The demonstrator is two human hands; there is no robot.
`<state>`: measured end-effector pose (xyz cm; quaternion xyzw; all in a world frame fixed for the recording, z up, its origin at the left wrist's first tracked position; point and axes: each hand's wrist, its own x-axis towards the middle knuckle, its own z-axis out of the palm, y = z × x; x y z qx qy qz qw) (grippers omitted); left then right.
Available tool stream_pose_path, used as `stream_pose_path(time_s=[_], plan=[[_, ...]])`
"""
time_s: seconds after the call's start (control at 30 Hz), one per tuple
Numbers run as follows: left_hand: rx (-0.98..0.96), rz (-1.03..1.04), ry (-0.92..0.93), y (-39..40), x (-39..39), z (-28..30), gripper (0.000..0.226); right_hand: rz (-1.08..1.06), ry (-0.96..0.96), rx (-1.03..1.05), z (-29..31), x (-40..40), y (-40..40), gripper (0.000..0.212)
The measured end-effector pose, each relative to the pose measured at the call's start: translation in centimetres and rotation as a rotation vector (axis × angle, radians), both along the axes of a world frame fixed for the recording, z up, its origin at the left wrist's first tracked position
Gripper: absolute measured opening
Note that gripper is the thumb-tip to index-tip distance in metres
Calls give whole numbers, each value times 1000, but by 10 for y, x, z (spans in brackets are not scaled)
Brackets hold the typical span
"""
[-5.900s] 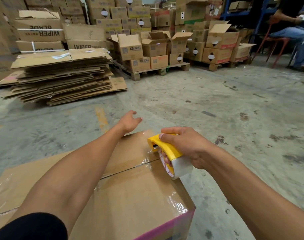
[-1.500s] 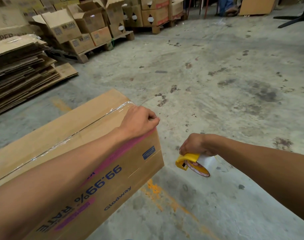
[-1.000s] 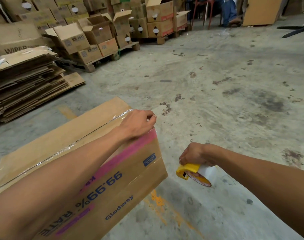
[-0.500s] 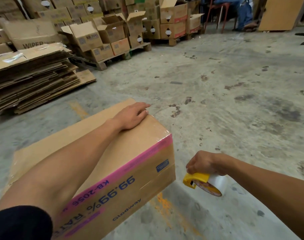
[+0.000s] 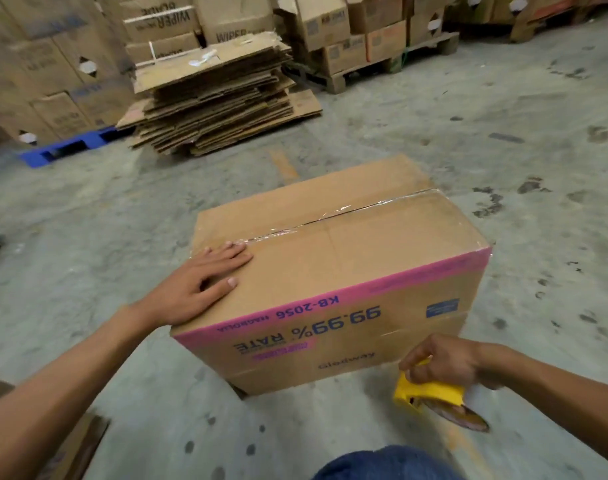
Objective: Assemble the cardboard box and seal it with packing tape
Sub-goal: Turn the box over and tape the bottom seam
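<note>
On the concrete floor [image 5: 503, 126] ahead of me: cardboard box [image 5: 347, 271], flaps closed, clear tape along the top seam. My left hand [image 5: 198, 289] lies flat on its top near the left corner, fingers straight. My right hand [image 5: 444, 365] grips the yellow tape dispenser [image 5: 430, 396], just beside the box's front lower right. Flattened cardboard stack [image 5: 215, 98] behind.

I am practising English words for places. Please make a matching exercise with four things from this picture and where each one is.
Things:
1. left hand
2. tape dispenser
3. clear tape
4. flattened cardboard stack

Places:
A. on the floor beyond the box
B. flat on the top of the cardboard box
C. along the seam of the box top
D. in the right hand, low beside the box

Pairs: 1-B, 2-D, 3-C, 4-A
</note>
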<state>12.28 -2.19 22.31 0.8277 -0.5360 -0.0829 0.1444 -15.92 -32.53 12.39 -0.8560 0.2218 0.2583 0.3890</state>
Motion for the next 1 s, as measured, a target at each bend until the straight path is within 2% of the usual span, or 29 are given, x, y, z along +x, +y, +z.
stream_pose_path(time_s=[0.17, 0.33, 0.53, 0.73, 1.0], plan=[[-184, 58, 48, -8, -1, -7, 47, 16, -9, 50, -7, 11, 8, 33], [-252, 87, 106, -48, -13, -12, 47, -24, -14, 71, -3, 7, 2, 34], [-155, 59, 8, -141, -59, -19, 54, -51, -36, 48, 3, 0, -5, 30], [-52, -93, -54, -226, -112, -37, 54, -72, -23, 14, 9, -10, -10, 31], [-42, -132, -247, -254, -125, -59, 53, -117, -39, 0, 14, -25, -17, 36]])
